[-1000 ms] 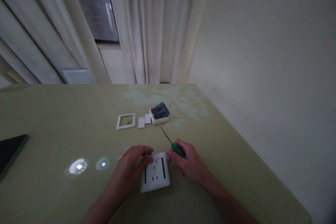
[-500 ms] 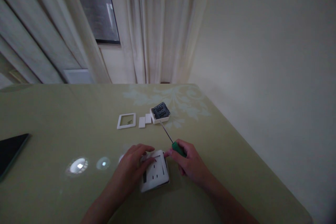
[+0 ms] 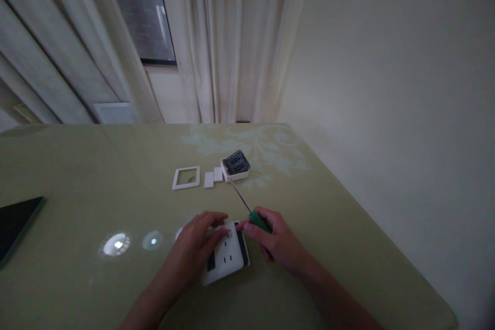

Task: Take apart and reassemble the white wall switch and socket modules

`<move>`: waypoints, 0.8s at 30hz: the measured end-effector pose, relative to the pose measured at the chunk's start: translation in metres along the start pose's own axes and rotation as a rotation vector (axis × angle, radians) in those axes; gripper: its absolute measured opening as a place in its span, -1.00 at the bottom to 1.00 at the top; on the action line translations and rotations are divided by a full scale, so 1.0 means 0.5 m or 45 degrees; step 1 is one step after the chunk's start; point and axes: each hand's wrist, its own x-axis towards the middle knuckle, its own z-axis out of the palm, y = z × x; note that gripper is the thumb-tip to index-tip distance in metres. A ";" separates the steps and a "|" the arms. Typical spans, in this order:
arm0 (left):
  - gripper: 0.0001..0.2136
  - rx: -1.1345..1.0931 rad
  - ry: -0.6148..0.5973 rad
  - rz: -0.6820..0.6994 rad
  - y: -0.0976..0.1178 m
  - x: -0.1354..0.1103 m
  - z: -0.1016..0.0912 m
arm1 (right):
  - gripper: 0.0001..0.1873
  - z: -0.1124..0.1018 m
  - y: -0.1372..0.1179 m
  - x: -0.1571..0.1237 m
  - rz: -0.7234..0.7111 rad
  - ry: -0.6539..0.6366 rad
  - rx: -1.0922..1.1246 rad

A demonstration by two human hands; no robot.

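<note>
- While the left hand point(image 3: 197, 237) is keeping a narrow grip on it, thumb lying on the face and fingers curling at the far side, a white socket plate point(image 3: 225, 264) is sitting tilted toward the near side of the table point(image 3: 348, 268), between the hands; I cannot tell whether it is touching the surface.
- Along the plate's right side a dark strip point(image 3: 244, 250) is showing, with a thin white rim just outside it.
- The right hand point(image 3: 276, 237) is closing around the green handle of a screwdriver point(image 3: 260, 221), its forefinger reaching to the plate's far right corner.
- The screwdriver's shaft is pointing toward the table's far edge, its tip ending by a white box point(image 3: 237, 177); whether they are touching I cannot tell.
- Over at the table's left edge, a dark flat panel point(image 3: 17, 224) is lying partly out of sight.
- Farther back, a white square frame point(image 3: 175, 180) is lying flat, a few tiny screws point(image 3: 191, 179) resting inside its opening.
- Just right of it, two small white pieces point(image 3: 209, 180) are lying side by side.
- Next to them, nearer the table's far right corner, the white box is carrying a tilted dark module point(image 3: 236, 162).
- Past the far edge, pale curtains point(image 3: 251, 36) are hanging beside a dark window point(image 3: 143, 15).
</note>
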 end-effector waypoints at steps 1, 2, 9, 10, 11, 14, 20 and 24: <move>-0.76 0.006 -0.010 -0.010 -0.001 0.001 0.000 | -0.48 0.000 0.001 0.001 0.012 0.010 -0.008; -0.76 0.011 -0.016 -0.014 -0.002 0.001 0.000 | -0.48 0.000 0.002 0.002 0.022 0.009 -0.009; -0.80 0.023 0.024 0.099 0.001 0.004 0.006 | -0.55 -0.001 0.001 0.007 -0.015 -0.088 0.141; -0.80 0.011 0.032 0.116 0.005 0.004 0.006 | -0.56 -0.001 0.000 0.007 -0.022 -0.087 0.153; -0.79 -0.014 0.042 0.126 0.008 0.004 0.005 | -0.56 -0.001 0.000 0.007 -0.028 -0.084 0.162; -0.76 -0.187 0.064 0.094 0.020 0.002 -0.007 | -0.56 -0.002 -0.002 0.005 -0.028 -0.076 0.160; -0.49 -0.612 0.215 -0.312 0.024 -0.007 -0.035 | -0.54 0.003 -0.005 0.001 0.045 -0.109 0.124; -0.35 -1.031 0.231 -0.500 0.028 -0.012 -0.019 | -0.55 0.009 -0.002 0.004 0.020 -0.080 0.164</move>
